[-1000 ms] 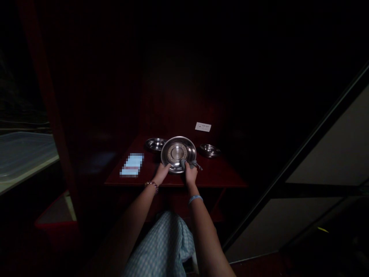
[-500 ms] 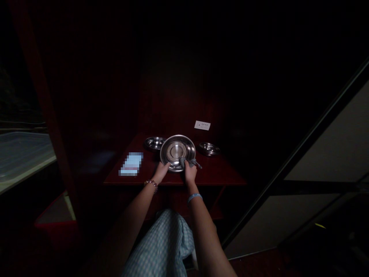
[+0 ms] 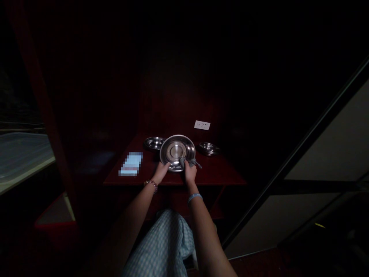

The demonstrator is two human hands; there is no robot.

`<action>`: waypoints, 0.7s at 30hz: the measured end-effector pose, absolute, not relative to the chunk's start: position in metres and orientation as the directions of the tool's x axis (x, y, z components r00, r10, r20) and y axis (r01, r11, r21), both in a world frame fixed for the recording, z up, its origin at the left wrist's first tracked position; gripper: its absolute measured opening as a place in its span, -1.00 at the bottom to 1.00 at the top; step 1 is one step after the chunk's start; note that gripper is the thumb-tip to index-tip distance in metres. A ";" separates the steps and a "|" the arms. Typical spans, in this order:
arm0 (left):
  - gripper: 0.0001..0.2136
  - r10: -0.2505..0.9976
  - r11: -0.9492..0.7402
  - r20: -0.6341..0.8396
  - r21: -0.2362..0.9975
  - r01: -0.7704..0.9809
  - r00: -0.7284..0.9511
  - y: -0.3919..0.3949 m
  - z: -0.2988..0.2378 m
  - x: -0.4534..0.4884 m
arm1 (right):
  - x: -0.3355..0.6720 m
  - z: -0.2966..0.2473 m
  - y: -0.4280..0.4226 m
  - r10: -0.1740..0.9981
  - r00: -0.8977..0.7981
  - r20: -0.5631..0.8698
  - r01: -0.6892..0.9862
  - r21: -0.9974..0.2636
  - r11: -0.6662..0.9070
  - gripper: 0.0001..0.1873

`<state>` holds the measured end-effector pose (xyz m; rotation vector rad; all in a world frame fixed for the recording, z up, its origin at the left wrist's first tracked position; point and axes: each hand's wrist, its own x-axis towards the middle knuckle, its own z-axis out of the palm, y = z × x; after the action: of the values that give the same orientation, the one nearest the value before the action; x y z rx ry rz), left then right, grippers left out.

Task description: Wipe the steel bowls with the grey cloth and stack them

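Note:
A shiny steel basin (image 3: 176,149) is tilted toward me over the front part of a dark red desk (image 3: 221,173). My left hand (image 3: 161,172) grips its lower left rim, thumb on the inside. At the lower right, my right hand (image 3: 190,172) is closed on a grey cloth (image 3: 192,163), which it presses against the rim and inner wall. Behind the basin on the left sits another steel basin (image 3: 154,143), partly hidden. To the right rests a steel bowl (image 3: 209,148), seemingly a stack of them.
A blurred-out bright flat rectangle (image 3: 131,164) lies at the desk's left. On the back wall is a white socket plate (image 3: 202,125). A red bin (image 3: 56,223) stands low at left, below a translucent lid (image 3: 23,154). Pale panels (image 3: 317,157) slant along the right.
Almost nothing differs. Both hands keep the same hold on the basin and cloth, and the view has shifted very slightly.

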<state>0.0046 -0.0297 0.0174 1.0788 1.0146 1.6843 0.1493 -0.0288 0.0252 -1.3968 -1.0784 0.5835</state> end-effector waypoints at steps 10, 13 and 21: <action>-0.61 0.939 -0.303 0.243 0.920 -0.248 -0.245 -0.022 0.008 0.004 | 0.149 0.026 -0.029 0.855 0.452 0.256 0.255 -0.955 0.151 -0.64; -0.61 0.940 -0.291 0.228 0.924 -0.247 -0.253 -0.022 0.008 0.004 | 0.149 0.026 -0.030 0.855 0.449 0.260 0.261 -0.953 0.154 -0.63; -0.64 0.943 -0.279 0.216 0.929 -0.244 -0.253 -0.023 0.011 0.003 | 0.147 0.027 -0.029 0.856 0.462 0.234 0.263 -0.957 0.120 -0.61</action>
<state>0.0027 -0.0229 0.0113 1.0578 1.0197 1.6824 0.1473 -0.0295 0.0268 -1.4282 -1.0571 0.5799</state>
